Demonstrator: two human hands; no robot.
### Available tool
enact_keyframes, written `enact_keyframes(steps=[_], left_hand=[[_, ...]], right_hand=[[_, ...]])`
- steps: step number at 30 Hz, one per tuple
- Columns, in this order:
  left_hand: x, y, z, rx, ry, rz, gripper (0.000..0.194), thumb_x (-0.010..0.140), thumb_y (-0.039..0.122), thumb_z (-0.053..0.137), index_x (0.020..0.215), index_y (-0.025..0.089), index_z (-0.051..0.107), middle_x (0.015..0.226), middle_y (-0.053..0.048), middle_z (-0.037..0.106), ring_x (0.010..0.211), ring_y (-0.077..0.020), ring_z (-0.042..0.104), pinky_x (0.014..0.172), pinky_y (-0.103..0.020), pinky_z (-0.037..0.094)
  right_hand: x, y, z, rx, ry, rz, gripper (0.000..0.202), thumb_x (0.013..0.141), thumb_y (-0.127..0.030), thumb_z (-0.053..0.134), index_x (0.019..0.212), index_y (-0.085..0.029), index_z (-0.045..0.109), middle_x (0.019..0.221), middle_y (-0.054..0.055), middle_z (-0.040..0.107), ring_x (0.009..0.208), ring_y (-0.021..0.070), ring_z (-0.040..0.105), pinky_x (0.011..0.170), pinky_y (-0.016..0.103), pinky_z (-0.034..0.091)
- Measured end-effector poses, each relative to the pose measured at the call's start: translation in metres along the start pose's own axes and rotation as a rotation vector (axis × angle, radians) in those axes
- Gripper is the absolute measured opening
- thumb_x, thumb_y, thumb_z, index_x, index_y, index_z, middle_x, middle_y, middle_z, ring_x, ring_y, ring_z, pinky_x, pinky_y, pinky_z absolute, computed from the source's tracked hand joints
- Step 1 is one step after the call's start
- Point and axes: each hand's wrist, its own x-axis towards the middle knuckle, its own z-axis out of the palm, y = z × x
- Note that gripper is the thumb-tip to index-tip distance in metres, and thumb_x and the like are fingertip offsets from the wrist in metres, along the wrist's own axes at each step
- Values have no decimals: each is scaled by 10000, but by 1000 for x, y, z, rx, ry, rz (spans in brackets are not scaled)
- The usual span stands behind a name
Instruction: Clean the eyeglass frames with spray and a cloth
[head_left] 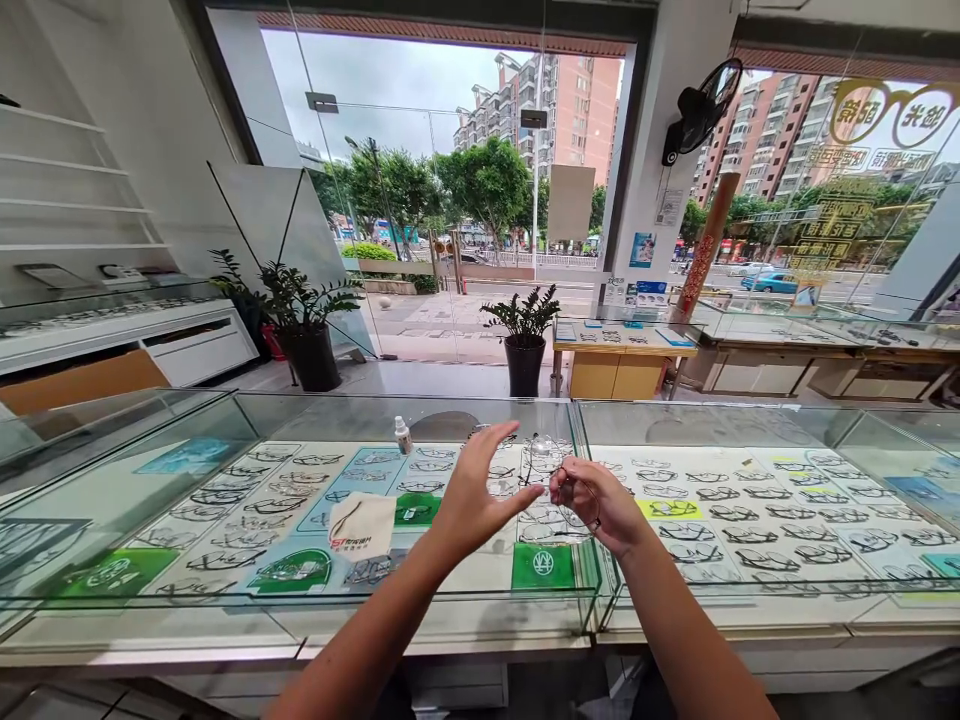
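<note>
My right hand [604, 508] pinches a pair of thin-framed eyeglasses [576, 515] above the glass display counter [465, 598]. One round lens hangs below the fingers; parts of the frame blend with the glasses in the case behind. My left hand [474, 490] is raised beside it, thumb and fingers spread apart, with nothing between them. To its left, a cream cloth pouch [367, 518] with red and dark lettering lies on the glass top. Farther back stands a small white bottle [403, 436], upright.
Rows of eyeglasses [757, 535] lie inside the counter under the glass, with green cards [543, 568] among them. Beyond are two potted plants [525, 345], a small display table [626, 345], a wall fan [701, 108] and glass doors facing a street.
</note>
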Motion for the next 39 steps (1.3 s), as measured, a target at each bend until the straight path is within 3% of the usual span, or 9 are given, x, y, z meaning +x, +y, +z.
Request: enact_keyframes(steps=[3, 10, 22, 24, 26, 28, 31, 34, 39], left_hand=[[12, 7, 7, -33, -20, 47, 672, 872, 496, 807, 1446, 247, 561, 1456, -150, 634, 1378, -332, 568, 1166, -537, 451], [30, -3, 8, -120, -12, 27, 516, 869, 469, 815, 1309, 243, 669, 1298, -128, 719, 1232, -305, 656, 1051, -483, 524], [82, -26, -1, -219, 45, -49, 437, 814, 481, 861, 1148, 226, 745, 1120, -79, 773, 1003, -251, 718, 919, -413, 585], [92, -31, -2, -205, 106, -51, 459, 805, 511, 865, 1148, 229, 749, 1113, -77, 775, 993, -251, 718, 918, -423, 590], [103, -37, -3, -195, 190, -60, 487, 798, 530, 867, 1163, 231, 746, 1112, -77, 772, 984, -246, 718, 912, -428, 597], [112, -42, -2, -217, 289, -70, 498, 799, 529, 868, 1170, 224, 739, 1107, -80, 764, 975, -237, 723, 895, -418, 611], [121, -47, 2, -242, 434, -78, 487, 801, 506, 874, 1160, 211, 726, 1081, -80, 749, 970, -227, 727, 866, -393, 630], [124, -49, 8, -184, 528, -51, 486, 792, 490, 887, 1148, 206, 716, 1049, -70, 727, 954, -218, 712, 841, -385, 639], [122, -57, 13, -99, 553, -9, 510, 778, 473, 905, 1158, 205, 694, 1042, -61, 698, 921, -200, 692, 818, -376, 641]], right_hand=[[2, -6, 2, 0, -21, -7, 259, 793, -393, 849, 761, -168, 726, 784, 23, 699, 700, 143, 635, 738, 282, 501], [14, -21, -4, -23, -54, 58, 268, 818, -396, 834, 771, -154, 730, 758, 48, 719, 697, 149, 651, 723, 274, 520], [69, -55, -4, -128, -153, 40, 299, 840, -445, 825, 806, -159, 744, 790, 60, 739, 668, 147, 628, 630, 264, 457], [77, -66, -4, -215, -140, -45, 328, 885, -495, 765, 846, -169, 759, 853, 73, 756, 712, 165, 639, 674, 291, 468], [83, -77, -5, -331, -70, -219, 357, 950, -528, 668, 923, -188, 772, 968, 85, 765, 803, 188, 655, 739, 316, 477], [86, -85, -7, -466, 63, -434, 343, 979, -532, 617, 1024, -225, 763, 1095, 82, 755, 918, 213, 662, 817, 339, 484], [89, -88, -6, -733, 280, -690, 362, 935, -501, 695, 1223, -282, 690, 1296, 83, 701, 1107, 262, 641, 953, 399, 478], [90, -81, 0, -1001, 426, -808, 511, 884, -477, 767, 1333, -284, 618, 1371, 112, 651, 1163, 297, 623, 968, 452, 482], [97, -70, 8, -1195, 481, -864, 579, 857, -478, 796, 1353, -257, 597, 1296, 123, 678, 1126, 312, 641, 920, 471, 509]])
